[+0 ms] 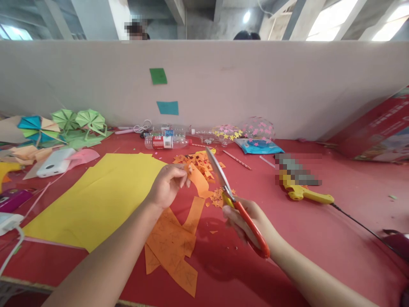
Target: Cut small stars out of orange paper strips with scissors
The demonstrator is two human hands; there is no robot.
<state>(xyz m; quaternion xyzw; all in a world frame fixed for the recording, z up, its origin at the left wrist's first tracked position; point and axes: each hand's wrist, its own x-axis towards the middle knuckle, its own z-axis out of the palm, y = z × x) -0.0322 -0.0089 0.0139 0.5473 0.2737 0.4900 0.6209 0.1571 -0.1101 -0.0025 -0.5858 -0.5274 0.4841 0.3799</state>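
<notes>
My left hand (169, 183) pinches one end of an orange paper strip (198, 180), which curls down to the right. In my right hand (249, 219) is a pair of scissors (254, 232) with red-orange and yellow handles. Its blades point up and away, look closed, and stand apart from the strip. Behind the strip lies a pile of orange paper stars (204, 162). A smaller heap of little stars (218, 198) sits between my hands. Below them, several orange paper sheets (172, 236) with pencilled star outlines overlap on the red table (249, 281).
Yellow paper sheets (124, 183) spread at left, near a white power bank (56, 162) and folded paper umbrellas (91, 121). Plastic bottles (162, 142) and a blue packet (260, 146) line the white partition (204, 89). A corded yellow glue gun (306, 194) lies right.
</notes>
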